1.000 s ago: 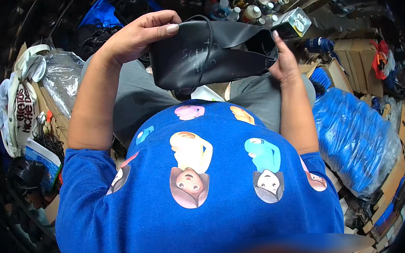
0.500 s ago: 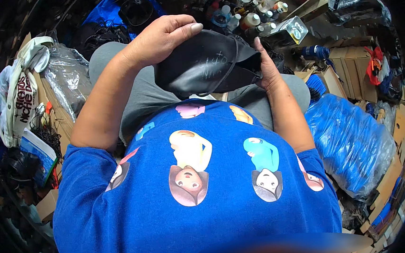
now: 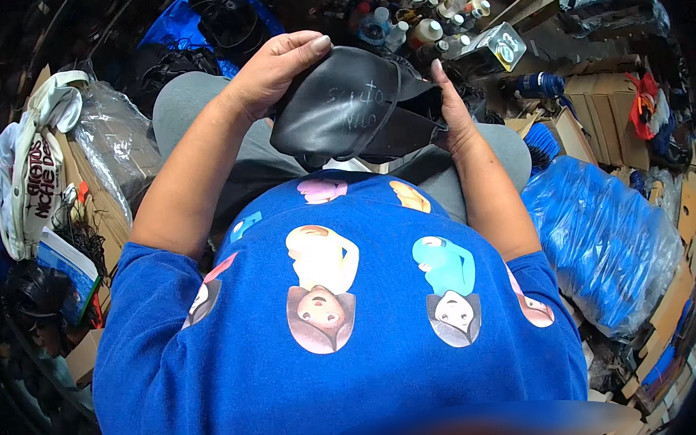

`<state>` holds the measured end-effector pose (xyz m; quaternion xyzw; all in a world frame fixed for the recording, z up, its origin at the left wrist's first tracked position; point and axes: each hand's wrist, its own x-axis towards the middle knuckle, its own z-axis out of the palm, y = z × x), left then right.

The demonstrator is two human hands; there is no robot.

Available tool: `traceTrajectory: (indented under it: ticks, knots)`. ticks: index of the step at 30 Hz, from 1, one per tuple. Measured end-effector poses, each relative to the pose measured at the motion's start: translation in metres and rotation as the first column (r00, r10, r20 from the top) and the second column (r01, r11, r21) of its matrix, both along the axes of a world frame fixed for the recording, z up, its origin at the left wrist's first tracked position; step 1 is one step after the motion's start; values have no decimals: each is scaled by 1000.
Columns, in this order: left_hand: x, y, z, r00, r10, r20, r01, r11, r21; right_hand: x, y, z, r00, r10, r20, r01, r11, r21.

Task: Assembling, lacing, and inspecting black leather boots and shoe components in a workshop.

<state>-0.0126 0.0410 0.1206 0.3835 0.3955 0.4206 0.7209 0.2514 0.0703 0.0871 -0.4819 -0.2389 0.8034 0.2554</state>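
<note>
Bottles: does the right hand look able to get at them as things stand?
Probably not: the right hand has its grip on the black pouch, and the bottles stand beyond it.

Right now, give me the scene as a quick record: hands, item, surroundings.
left hand: grips the item's upper left edge
right hand: at its right end, fingers partly hidden
item: black flexible piece, pale handwriting on it, above the lap
left side: white cloth bag, clear plastic
right side: blue plastic-wrapped bundle
ahead: bottles
</note>
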Motion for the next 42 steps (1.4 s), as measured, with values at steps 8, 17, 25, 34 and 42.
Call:
traceTrajectory:
  ticks: [8, 17, 25, 34, 42]
  knots:
    - [-3, 8, -19, 991, -13, 135, 18, 999, -36, 5, 3, -13, 1000, 5, 15, -5, 1000, 10]
    - [-2, 10, -13, 996, -37, 83, 42, 997, -61, 6, 4, -5, 1000, 14, -7, -14, 1000, 7]
    - [-1, 8, -9, 997, -54, 50, 56, 998, -42, 6, 5, -5, 997, -52, 49, 50, 998, 37]
    - [-1, 9, -7, 992, -105, 65, 106, 994, -3, 9, 9, -11, 994, -52, 98, 50, 998, 24]
    - [6, 7, 5, 989, -138, -60, 144, 984, 107, 13, 11, -20, 991, -29, 128, 24, 999, 35]
